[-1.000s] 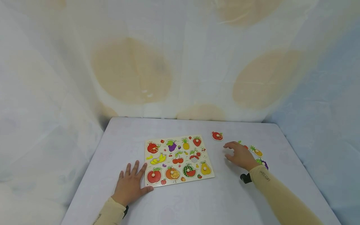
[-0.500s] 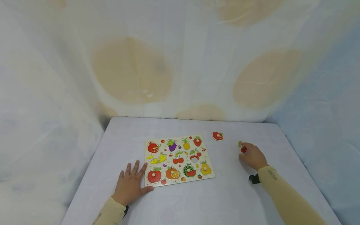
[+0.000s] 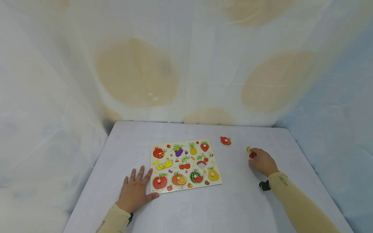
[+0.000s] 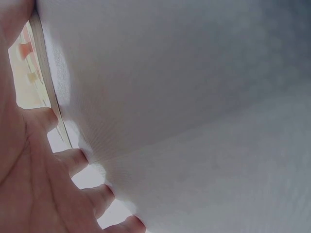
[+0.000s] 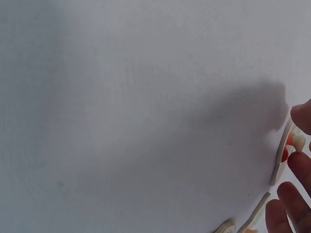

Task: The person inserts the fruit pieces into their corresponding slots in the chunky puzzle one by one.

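Observation:
A wooden fruit puzzle board (image 3: 174, 164) lies flat on the table, with knobbed fruit pieces in several of its slots. My left hand (image 3: 134, 191) rests with fingers spread at the board's lower left corner; in the left wrist view its fingers (image 4: 73, 160) press the cloth, and the board's edge is beside them. To the right of the board, my right hand (image 3: 263, 162) pinches a red cherry puzzle piece (image 3: 252, 155) with a green leaf. The right wrist view shows thumb and finger around the pale knob (image 5: 298, 141) of this piece, low over the table.
A pomegranate puzzle piece (image 3: 225, 141) lies beyond the board, to its upper right. Other loose pieces (image 5: 251, 223) lie close to the right hand, mostly hidden behind it in the head view. White cloth (image 3: 192, 210) covers the table, and patterned curtains enclose it.
My right hand has moved right and down onto the cherry piece, which has shifted slightly. It now covers the pineapple and grape pieces seen earlier. The left hand has stayed still.

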A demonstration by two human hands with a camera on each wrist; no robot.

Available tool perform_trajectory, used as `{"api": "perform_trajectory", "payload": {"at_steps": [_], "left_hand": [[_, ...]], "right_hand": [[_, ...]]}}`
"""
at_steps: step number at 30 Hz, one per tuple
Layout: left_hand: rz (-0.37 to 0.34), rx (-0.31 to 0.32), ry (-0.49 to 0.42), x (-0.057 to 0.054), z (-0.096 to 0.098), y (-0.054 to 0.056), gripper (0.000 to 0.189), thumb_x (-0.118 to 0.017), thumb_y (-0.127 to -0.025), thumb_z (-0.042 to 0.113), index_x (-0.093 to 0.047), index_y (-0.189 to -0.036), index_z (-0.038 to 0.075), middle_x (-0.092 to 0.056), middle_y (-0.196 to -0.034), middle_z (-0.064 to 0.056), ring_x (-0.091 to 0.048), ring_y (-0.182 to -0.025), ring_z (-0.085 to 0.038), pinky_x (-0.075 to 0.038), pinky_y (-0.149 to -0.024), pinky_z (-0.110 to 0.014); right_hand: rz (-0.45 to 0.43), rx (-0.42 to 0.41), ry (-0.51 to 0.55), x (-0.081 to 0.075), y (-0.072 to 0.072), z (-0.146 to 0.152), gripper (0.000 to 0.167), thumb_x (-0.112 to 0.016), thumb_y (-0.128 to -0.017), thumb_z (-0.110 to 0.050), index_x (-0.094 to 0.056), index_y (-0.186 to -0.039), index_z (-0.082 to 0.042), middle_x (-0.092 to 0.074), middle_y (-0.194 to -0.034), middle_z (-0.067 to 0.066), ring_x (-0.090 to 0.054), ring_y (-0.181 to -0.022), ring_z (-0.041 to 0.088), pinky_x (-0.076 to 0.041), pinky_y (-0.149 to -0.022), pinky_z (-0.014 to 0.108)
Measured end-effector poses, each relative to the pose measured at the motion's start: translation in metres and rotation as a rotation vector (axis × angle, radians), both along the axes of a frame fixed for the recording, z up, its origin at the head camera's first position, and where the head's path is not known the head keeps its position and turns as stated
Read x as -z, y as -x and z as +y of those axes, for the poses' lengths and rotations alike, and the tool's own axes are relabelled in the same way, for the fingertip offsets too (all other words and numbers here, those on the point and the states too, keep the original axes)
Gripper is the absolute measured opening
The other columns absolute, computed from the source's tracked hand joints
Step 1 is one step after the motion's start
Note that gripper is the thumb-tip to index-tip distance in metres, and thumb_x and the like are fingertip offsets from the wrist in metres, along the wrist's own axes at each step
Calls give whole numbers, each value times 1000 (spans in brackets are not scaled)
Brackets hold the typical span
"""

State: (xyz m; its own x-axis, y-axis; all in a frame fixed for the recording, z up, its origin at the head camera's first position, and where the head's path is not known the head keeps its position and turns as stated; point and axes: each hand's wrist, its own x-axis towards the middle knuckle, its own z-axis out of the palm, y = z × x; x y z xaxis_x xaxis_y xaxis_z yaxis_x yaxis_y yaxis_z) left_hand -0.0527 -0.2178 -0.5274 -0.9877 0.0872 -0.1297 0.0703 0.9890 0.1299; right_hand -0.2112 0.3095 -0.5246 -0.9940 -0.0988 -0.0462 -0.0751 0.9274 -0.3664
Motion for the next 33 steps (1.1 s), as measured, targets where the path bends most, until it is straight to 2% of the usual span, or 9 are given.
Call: {"api": "perform_trajectory", "payload": {"at_steps": [6, 12, 15, 20, 26, 30, 33], "left_hand": [[0, -3, -3, -1, 1, 0, 104, -71, -74, 72, -38, -155, 17, -29, -158, -22, -22, -141, -54, -22, -107, -73], [-2, 0, 0, -2, 1, 0, 104, -72, -74, 71, -38, -155, 16, -28, -159, -22, -22, -141, -54, -22, -107, -73], [0, 1, 1, -1, 1, 0, 104, -71, -74, 72, -38, -155, 16, -29, -159, -22, -22, -141, -54, -23, -107, -73], [-3, 0, -1, 0, 0, 0, 104, -70, -74, 73, -38, -155, 17, -28, -159, -22, -22, -142, -53, -22, -107, -74], [-6, -3, -4, 0, 0, 0, 105, -70, -74, 73, -37, -156, 17, -28, -159, -21, -21, -142, -53, -21, -107, -73], [-5, -6, -8, -1, 0, 0, 104, -71, -74, 72, -37, -156, 17, -28, -159, -21, -21, -142, -53, -21, -107, -73], [-3, -7, -9, -1, 0, 0, 104, -72, -74, 72, -37, -156, 17, -28, -159, -21, -21, -142, -53, -21, -107, -73]], "right_hand": [[24, -15, 26, 0, -2, -2, 46, -71, -86, -10, -59, -127, 6, -62, -112, 23, -60, -97, 36, -49, -88, 56], [-22, 7, -9, 1, -2, -6, 50, -72, -88, -14, -57, -131, 4, -53, -130, 28, -57, -114, 43, -46, -96, 60], [-18, 3, -39, 2, -1, -7, 53, -74, -88, -18, -57, -132, 5, -53, -131, 29, -55, -116, 45, -46, -96, 60], [0, 3, -60, 6, 2, -8, 51, -74, -90, -25, -59, -130, 2, -56, -129, 28, -56, -114, 44, -47, -94, 60], [17, 10, -73, 8, 6, -10, 46, -76, -88, -22, -63, -125, 0, -56, -129, 26, -58, -112, 41, -49, -92, 59], [41, 9, -87, 6, 6, -11, 43, -78, -85, -21, -65, -120, 0, -60, -125, 24, -62, -104, 37, -52, -87, 56], [49, 13, -99, 5, 6, -12, 43, -80, -83, -23, -66, -117, -1, -65, -115, 20, -65, -94, 33, -54, -80, 53]]}}
